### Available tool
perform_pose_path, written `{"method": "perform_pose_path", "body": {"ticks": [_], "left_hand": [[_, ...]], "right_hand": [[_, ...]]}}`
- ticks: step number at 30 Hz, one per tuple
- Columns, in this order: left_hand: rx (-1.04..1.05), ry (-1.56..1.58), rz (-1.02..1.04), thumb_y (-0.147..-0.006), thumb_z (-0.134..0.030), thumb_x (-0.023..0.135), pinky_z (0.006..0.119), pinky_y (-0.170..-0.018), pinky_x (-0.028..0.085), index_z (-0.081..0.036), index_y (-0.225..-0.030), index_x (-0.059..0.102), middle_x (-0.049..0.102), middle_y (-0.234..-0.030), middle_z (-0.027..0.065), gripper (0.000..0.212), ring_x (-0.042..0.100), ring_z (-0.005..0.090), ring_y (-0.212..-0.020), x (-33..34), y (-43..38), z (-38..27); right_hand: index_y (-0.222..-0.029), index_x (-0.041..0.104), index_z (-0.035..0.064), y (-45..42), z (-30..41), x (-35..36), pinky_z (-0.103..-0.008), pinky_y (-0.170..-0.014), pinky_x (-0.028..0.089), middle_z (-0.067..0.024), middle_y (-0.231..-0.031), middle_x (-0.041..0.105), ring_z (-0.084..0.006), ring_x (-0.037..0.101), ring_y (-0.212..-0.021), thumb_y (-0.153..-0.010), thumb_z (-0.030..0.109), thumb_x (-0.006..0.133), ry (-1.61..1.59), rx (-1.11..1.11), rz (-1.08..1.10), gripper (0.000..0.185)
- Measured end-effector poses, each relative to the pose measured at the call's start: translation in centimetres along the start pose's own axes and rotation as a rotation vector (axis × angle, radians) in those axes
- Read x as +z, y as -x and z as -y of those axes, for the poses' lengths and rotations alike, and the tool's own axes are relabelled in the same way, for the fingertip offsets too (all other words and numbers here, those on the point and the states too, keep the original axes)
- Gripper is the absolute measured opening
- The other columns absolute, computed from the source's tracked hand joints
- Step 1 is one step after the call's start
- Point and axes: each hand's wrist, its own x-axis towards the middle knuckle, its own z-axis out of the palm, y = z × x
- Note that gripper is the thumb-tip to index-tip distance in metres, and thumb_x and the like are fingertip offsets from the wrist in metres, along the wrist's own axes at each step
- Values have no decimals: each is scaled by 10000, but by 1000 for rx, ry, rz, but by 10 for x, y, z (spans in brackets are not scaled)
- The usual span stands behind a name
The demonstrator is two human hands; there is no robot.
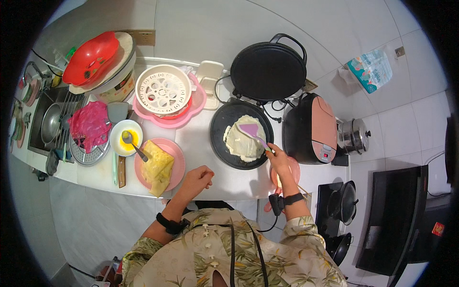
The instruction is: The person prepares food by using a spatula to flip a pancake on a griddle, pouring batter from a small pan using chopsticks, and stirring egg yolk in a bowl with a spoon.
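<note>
My right hand [278,160] grips the handle of a purple spatula [252,132]. The spatula's blade rests on a pale flatbread [244,145] that lies on the black round griddle [219,122], with its open black lid [269,71] tilted up behind. My left hand [198,181] is loosely curled above the counter and holds nothing visible. Left of it, folded yellow flatbread [157,166] sits on a pink plate [181,163], partly over the rim. A white bowl [118,140] of yellow liquid holds a metal spoon [136,145]. Beneath my right wrist is a pink bowl [294,168], partly hidden.
A pink and black rice cooker [312,125] stands right of the griddle. A wooden-handled knife [122,172] lies left of the plate. Farther left are a pink plastic bag [91,123] and the sink [39,125]. White and pink baskets [165,89] stand at the back.
</note>
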Motion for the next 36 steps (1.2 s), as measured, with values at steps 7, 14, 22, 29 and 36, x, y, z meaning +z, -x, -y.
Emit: {"method": "perform_pose_path", "body": {"ticks": [7,14,22,29,36], "left_hand": [[-7,-12,53,-893,-155,524,248,-596,491,12,-938,596,612,-744,65,187,587,112,-644,-2,-2,4],[-27,-2,93,-902,-156,526,249,-607,496,4,-944,595,605,-747,60,179,583,116,-649,-4,-4,9],[-1,20,112,-878,-158,540,256,-561,488,21,-907,606,615,-722,69,193,591,111,-630,-13,-3,12],[-4,-50,86,-882,-193,552,256,-577,477,7,-916,608,625,-705,65,210,587,117,-620,-22,-1,16],[9,36,26,-892,-161,541,249,-563,482,3,-926,610,609,-710,52,181,581,105,-627,-27,-1,17]], "right_hand": [[-1168,584,73,-2,-3,29,-428,-860,460,-225,-1047,624,-388,590,-988,-845,219,560,73,-17,-129,355],[-1149,589,34,3,29,34,-393,-847,472,-224,-1021,638,-370,611,-969,-846,203,577,209,68,-114,347],[-1030,640,29,1,30,12,-387,-766,493,-223,-925,653,-341,640,-875,-818,219,627,271,87,-93,285],[-947,680,109,-39,108,-101,-376,-699,512,-146,-842,675,-268,661,-789,-719,175,703,571,64,311,239],[-794,705,166,-90,149,-94,-381,-692,507,-54,-843,666,-262,642,-841,-663,82,620,1204,-536,407,177]]}}
